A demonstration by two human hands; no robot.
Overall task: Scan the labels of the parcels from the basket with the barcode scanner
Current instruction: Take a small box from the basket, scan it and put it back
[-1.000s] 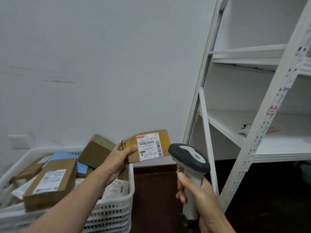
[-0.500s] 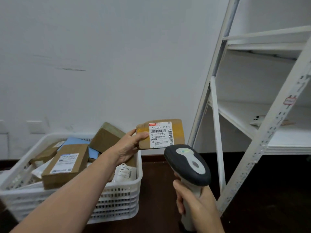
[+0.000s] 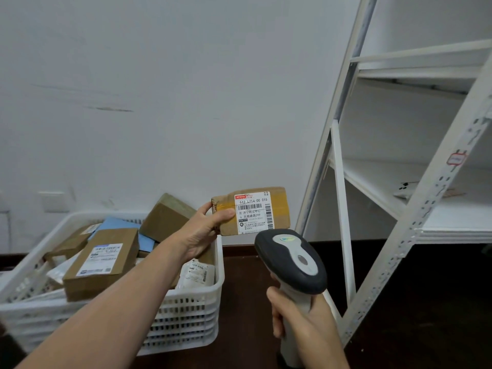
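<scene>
While the small taped parcel (image 3: 249, 211) is being held up in front of the wall, above the right rim of the basket (image 3: 186, 310), its white label (image 3: 253, 213) is facing the camera with the barcodes unobstructed. The left hand (image 3: 206, 233) is pinching the parcel by its left end, thumb on the front face and fingers behind, leaving the label clear. Judging by the one-ended pinch holding it level, it is likely light; the cardboard looks stiff, though the glossy tape wrapping it could be slippery, so gripping the short edge away from the label seems the sensible hold. At about five o'clock from the parcel, near but not touching, the barcode scanner (image 3: 291, 262) is pointing its dark head up toward the label, and the right hand (image 3: 300, 326) is wrapping closed around its pale handle. At about eight o'clock, the basket is holding more parcels, among them a brown box (image 3: 102, 262) with its own label, a tilted carton (image 3: 165, 222) and a soft white pouch (image 3: 198, 272). At three o'clock, a white shelf rack (image 3: 415, 203) is standing well apart.
</scene>
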